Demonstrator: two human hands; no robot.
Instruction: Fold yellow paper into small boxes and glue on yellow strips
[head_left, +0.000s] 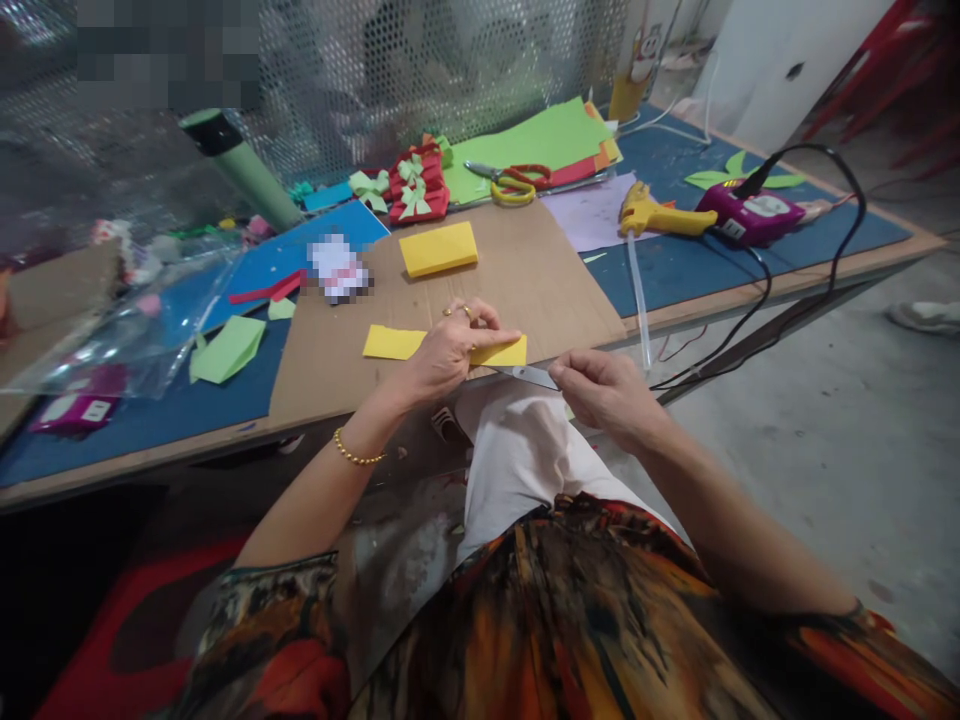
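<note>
My left hand [448, 348] presses a yellow paper strip [393, 342] down at the front edge of a cardboard sheet [322, 365]. Its index finger lies stretched along the strip's right part, while the other fingers are partly curled. In my right hand [604, 388], fingers closed, is a small knife [534, 377] with a silvery blade. The blade points left, at the strip's lower edge beside my left fingertips; whether it touches the paper I cannot tell. Further back on the cardboard lies a folded yellow piece [439, 249].
Behind lie scissors [514, 182], green sheets [540, 150] and red pieces with pale bows [416, 185]. A yellow glue gun [664, 215] and corded purple box [750, 213] are at right. At left are green paper [231, 348] and a clear plastic bag [161, 320].
</note>
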